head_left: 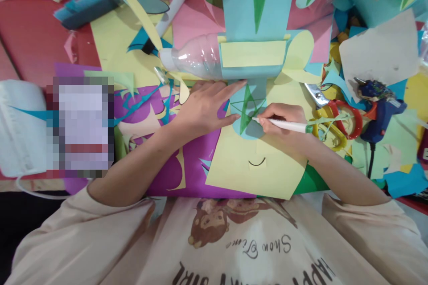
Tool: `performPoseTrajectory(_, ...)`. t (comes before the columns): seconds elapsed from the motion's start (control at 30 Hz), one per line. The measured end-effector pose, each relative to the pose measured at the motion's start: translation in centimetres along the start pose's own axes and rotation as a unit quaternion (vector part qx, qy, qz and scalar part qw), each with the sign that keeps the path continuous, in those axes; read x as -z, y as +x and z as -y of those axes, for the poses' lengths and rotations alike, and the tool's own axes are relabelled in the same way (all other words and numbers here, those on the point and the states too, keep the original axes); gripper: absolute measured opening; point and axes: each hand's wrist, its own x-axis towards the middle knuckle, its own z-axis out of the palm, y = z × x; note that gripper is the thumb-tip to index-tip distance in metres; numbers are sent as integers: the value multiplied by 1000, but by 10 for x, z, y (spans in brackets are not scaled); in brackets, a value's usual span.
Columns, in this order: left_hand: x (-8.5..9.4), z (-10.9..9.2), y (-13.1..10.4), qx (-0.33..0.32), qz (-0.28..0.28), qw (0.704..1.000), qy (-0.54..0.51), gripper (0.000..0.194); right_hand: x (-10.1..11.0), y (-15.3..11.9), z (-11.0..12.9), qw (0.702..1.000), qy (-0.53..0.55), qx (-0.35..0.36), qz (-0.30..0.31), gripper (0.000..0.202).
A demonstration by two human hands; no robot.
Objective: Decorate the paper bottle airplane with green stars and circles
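Note:
My right hand point(284, 124) is closed round a white marker point(287, 124) with a green end, its tip touching a green star point(248, 109) on a rounded blue paper piece point(249, 131). Part of the star is filled in green; other parts show only outlines. My left hand point(209, 107) lies with spread fingers at the star's left side, fingertips on the blue paper's edge. Just above, a clear plastic bottle point(200, 55) lies sideways, wrapped in blue paper with a pale yellow strip point(253, 54). Yellow paper point(234, 164) with a small drawn curve lies beneath the blue piece.
Scissors with red and yellow handles point(346, 119) and a blue glue gun point(383, 118) lie at the right among paper scraps. Purple paper point(197, 156) spreads below my left arm. A black-capped marker point(170, 13) rests behind the bottle. A white device point(22, 129) stands at far left.

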Motion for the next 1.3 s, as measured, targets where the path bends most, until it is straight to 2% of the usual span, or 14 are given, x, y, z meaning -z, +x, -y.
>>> performPoseTrajectory(0.33, 2, -1, 0, 1, 1, 1000, -9, 62, 3, 0, 4, 998, 8, -43, -38, 18)
performPoseTrajectory(0.47, 2, -1, 0, 7, 8, 1000, -13, 61, 1, -1, 1, 1000, -10, -8, -28, 18)
performPoseTrajectory(0.57, 2, -1, 0, 9, 10, 1000, -13, 60, 1, -1, -1, 999, -18, 27, 5, 16)
performPoseTrajectory(0.67, 3, -2, 1, 10, 12, 1000, -2, 58, 0, 0, -1, 999, -30, 31, 22, 15)
performPoseTrajectory(0.9, 2, -2, 0, 2, 4, 1000, 1, 61, 2, 1, 4, 999, -8, -19, -43, 19)
performPoseTrajectory(1.1, 1, -1, 0, 4, 4, 1000, -10, 62, 2, 1, 3, 999, -5, -12, -52, 19)
performPoseTrajectory(1.3, 2, -1, 0, 5, 8, 1000, -5, 60, 0, 1, 0, 999, -23, 31, 0, 16)
